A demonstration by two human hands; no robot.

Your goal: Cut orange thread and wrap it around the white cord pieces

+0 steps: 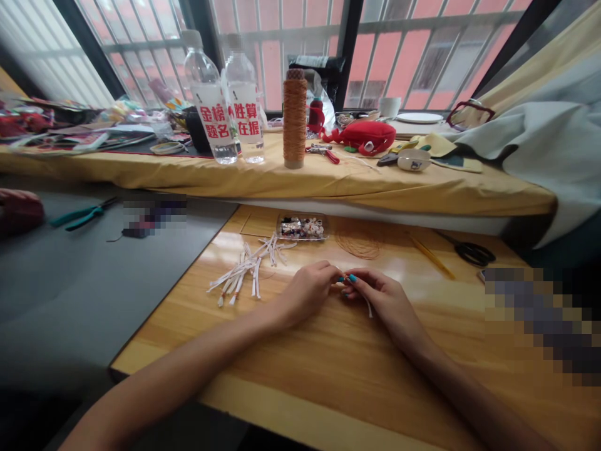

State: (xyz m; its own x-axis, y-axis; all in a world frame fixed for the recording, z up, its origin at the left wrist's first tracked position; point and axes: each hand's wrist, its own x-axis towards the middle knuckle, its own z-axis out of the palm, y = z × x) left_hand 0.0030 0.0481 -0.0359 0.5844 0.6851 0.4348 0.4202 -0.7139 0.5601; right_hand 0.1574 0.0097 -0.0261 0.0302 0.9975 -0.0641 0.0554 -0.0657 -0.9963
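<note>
Both hands rest close together on the wooden table (328, 363). My left hand (307, 291) is closed, fingertips pinched toward the right hand. My right hand (380, 297), nails painted teal, is pinched too, with a thin white strip (369, 307) hanging from under its fingers. Whatever sits between the two sets of fingertips is too small to name. A loose pile of white strips (246, 266) lies left of my left hand. A clear box of beads (302, 227) sits just beyond the hands, and a tangle of orange thread (359, 244) lies to its right.
A yellow-covered ledge (328, 178) behind carries two water bottles (225, 100), a spool of orange cord (295, 119), a red plush toy (369, 136) and clutter. Black scissors (472, 252) and a yellow pencil (429, 255) lie at right. Teal pliers (82, 215) lie on the grey surface at left.
</note>
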